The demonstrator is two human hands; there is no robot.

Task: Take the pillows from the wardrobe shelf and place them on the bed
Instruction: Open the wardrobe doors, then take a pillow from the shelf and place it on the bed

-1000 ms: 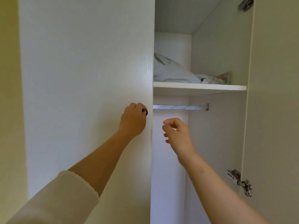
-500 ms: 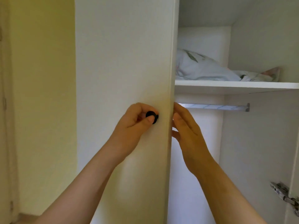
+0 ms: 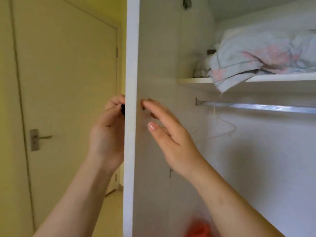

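A pale pillow [image 3: 266,53] with a pink flower print lies on the white wardrobe shelf [image 3: 193,80] at the upper right, one corner drooping over the shelf's front edge. The left wardrobe door [image 3: 130,65] stands swung out, edge-on to me. My left hand [image 3: 106,132] grips the small black door knob [image 3: 122,109] on the door's outer face. My right hand [image 3: 169,135] is open, fingers spread, fingertips against the door's inner face. Both hands are well below and left of the pillow.
A metal hanging rail [image 3: 256,106] runs under the shelf with a thin white hanger [image 3: 222,129] on it. Something orange-red [image 3: 199,228] lies blurred at the wardrobe's bottom. A cream room door [image 3: 68,100] with a lever handle [image 3: 38,138] stands at the left.
The left wardrobe door has swung open from nearly closed to edge-on. My right hand moved from the door's edge onto its inner face. More of the shelf and pillow shows.
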